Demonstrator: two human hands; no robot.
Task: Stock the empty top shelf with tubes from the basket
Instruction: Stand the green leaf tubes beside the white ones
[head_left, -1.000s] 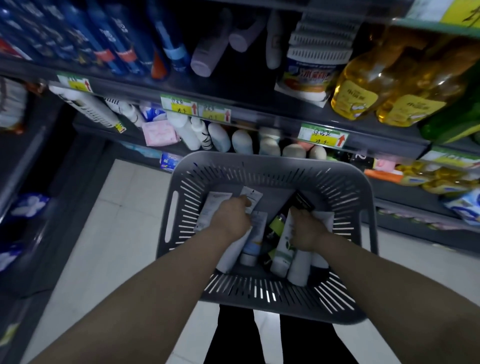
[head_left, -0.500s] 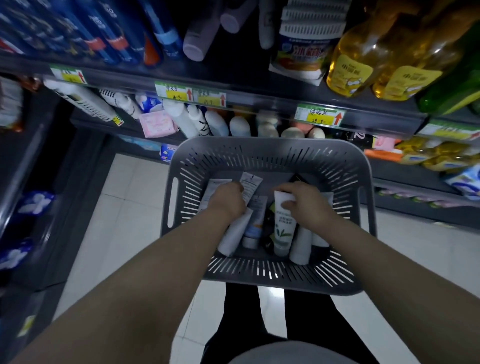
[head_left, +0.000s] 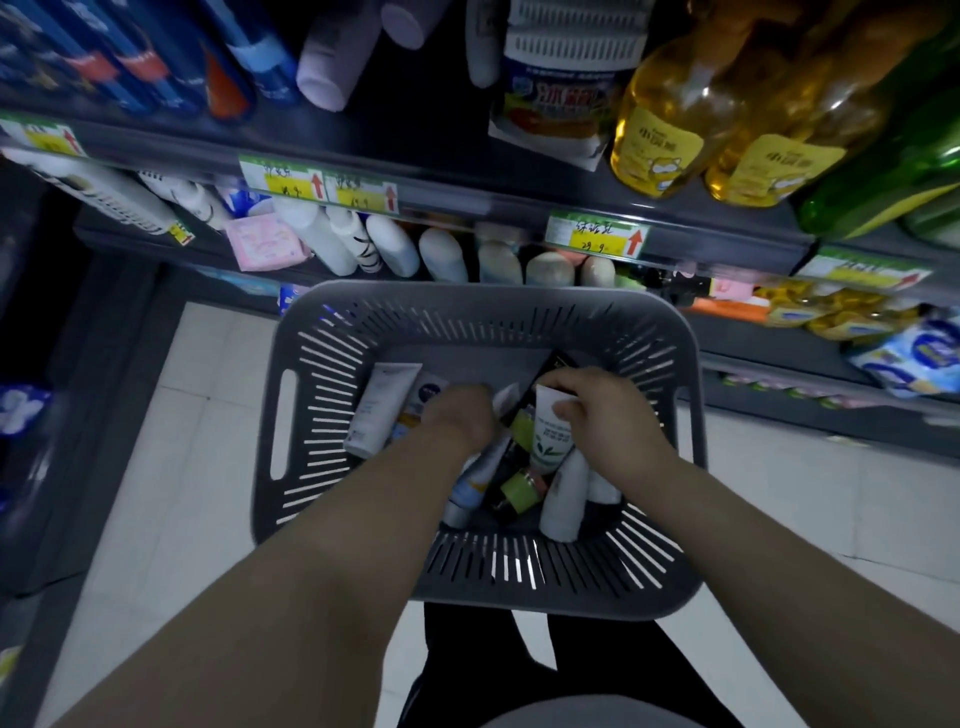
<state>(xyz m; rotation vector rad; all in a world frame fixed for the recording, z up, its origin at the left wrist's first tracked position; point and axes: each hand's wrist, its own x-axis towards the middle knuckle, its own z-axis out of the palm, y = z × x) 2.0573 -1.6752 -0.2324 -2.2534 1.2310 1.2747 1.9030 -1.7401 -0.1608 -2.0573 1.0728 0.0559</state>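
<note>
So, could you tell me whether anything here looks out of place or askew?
Nothing looks spilled or damaged. The tubes in the grey slotted plastic basket lie jumbled across one another, and a flat pink packet sits tilted among the white bottles just beyond it.

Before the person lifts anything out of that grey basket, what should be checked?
1. Right hand grips the white plastic tube with green leaf print: ok.
2. Left hand holds a tube: cannot tell, blurred.
3. That tube clear of the grey slotted plastic basket: not ok, inside it.
4. More tubes left in basket: ok.
5. Empty top shelf in view: not ok.
</note>
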